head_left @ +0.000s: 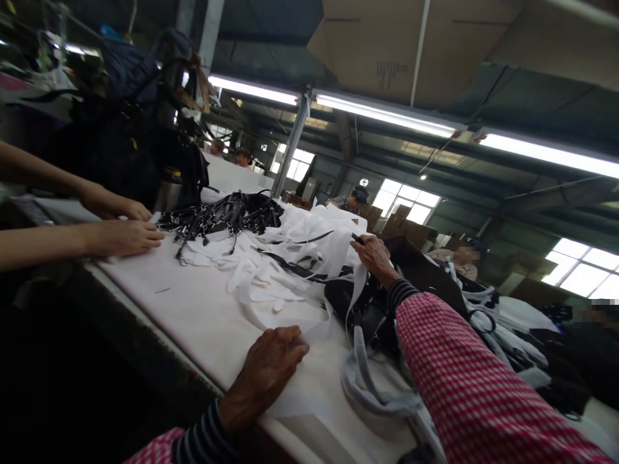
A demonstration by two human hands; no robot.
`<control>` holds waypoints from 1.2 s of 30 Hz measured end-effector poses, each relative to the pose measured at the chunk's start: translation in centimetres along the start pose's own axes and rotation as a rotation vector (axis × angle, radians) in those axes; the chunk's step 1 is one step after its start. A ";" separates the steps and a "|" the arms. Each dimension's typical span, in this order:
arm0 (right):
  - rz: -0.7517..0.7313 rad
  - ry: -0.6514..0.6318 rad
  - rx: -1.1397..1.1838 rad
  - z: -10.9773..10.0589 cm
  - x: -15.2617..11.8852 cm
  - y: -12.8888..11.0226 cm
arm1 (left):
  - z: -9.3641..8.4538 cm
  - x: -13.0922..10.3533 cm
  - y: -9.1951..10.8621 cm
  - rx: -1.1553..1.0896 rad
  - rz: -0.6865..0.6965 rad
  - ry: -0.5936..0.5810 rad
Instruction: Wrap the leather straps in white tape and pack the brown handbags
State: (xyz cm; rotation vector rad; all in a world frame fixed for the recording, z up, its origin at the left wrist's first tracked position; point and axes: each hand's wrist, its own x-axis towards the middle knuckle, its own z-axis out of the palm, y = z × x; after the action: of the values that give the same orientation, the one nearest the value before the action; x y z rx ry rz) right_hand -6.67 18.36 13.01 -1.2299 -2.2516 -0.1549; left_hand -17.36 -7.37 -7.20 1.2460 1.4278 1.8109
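My right hand point(374, 256) reaches over the pile at the middle of the table, its fingers closed on the end of a dark strap point(356, 239). Near the table's front edge is my left hand point(273, 361), low over the white surface, fingers curled with the thumb and fingertips close together; whether anything is between them is too blurred to tell. White strips point(309, 325) lie between my two hands. Beneath my right forearm are black bags point(370, 312), and a grey padded loop point(362, 386) lies to the right of my left hand.
At the left, another person's hands point(126, 225) work at the table edge point(159, 332). Black straps with metal clips point(232, 216) lie heaped behind white scraps point(251, 270). Dark bags point(126, 142) and a metal flask point(170, 187) stand back left. More bags lie at the right.
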 end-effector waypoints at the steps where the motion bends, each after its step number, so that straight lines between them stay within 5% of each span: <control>1: 0.001 0.035 0.009 -0.8 0.2 -0.5 | 0.0 0.0 0.0 0.046 0.024 0.010; 5: -0.046 0.174 0.055 -5.2 0.5 -3.5 | 0.0 0.1 0.5 0.294 0.050 -0.015; 8: -0.229 0.282 0.001 -9.6 -0.2 -6.4 | 0.0 0.3 1.2 0.425 0.018 -0.115; 11: -0.407 0.346 -0.154 -14.0 -1.8 -9.3 | 0.0 0.4 1.9 0.454 0.034 -0.142; 15: -0.459 0.412 -0.177 -18.7 -4.8 -10.8 | 0.2 0.1 2.5 0.419 0.060 -0.123; 20: -0.437 0.495 0.014 -23.6 -9.4 -7.6 | 0.3 -0.7 2.6 0.262 0.045 -0.072; 25: -0.441 0.758 0.182 -29.0 -15.3 -2.2 | -0.2 -1.1 3.3 0.097 0.044 0.031; 29: -0.376 0.680 0.230 -30.8 -19.7 1.2 | 0.3 -2.6 5.0 0.047 0.132 0.060; 31: -0.359 0.567 0.263 -30.7 -21.6 1.9 | 1.2 -3.6 6.5 0.007 0.202 -0.022; 36: -0.373 0.481 0.412 -30.2 -25.3 1.6 | 5.6 -5.4 11.3 0.155 0.317 -0.444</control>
State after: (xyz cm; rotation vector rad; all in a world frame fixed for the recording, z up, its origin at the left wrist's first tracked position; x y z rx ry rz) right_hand 17.90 -10.19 24.66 -0.4861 -1.9315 -0.1046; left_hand -8.47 -12.77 1.69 1.9031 1.1822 1.4918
